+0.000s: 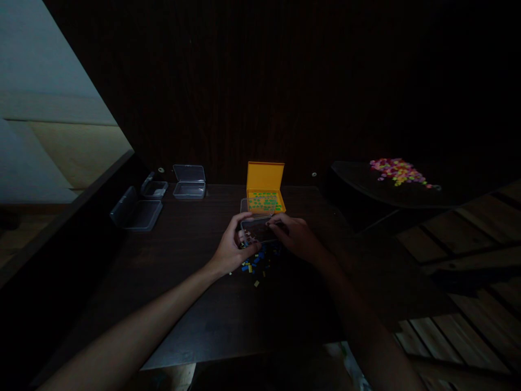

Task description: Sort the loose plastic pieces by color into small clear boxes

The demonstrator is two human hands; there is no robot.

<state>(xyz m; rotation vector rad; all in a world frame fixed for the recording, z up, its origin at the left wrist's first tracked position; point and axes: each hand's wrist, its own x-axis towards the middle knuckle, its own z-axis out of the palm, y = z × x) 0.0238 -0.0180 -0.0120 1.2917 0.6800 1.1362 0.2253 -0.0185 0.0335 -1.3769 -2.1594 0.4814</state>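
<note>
A clear plastic box [262, 232] with its see-through lid raised is held above the table by my left hand [228, 248], thumb along the near side and fingers around the left end. A few small pale pieces show through its left part. At the box's right side, my right hand [300, 238] is closed in a pinch over the opening; whatever its fingertips hold is too small and dark to make out. Beneath and in front of the box lies a loose pile of small blue and yellow pieces [251, 266], partly hidden by the box and my hands.
Behind my hands stands an open yellow box [265, 176] with green pieces inside. Several clear boxes with raised lids, including one at the back [189, 189] and one at left [142, 216], stand on the dark table [187, 304]. Colourful pieces [401, 171] lie on a right-hand shelf.
</note>
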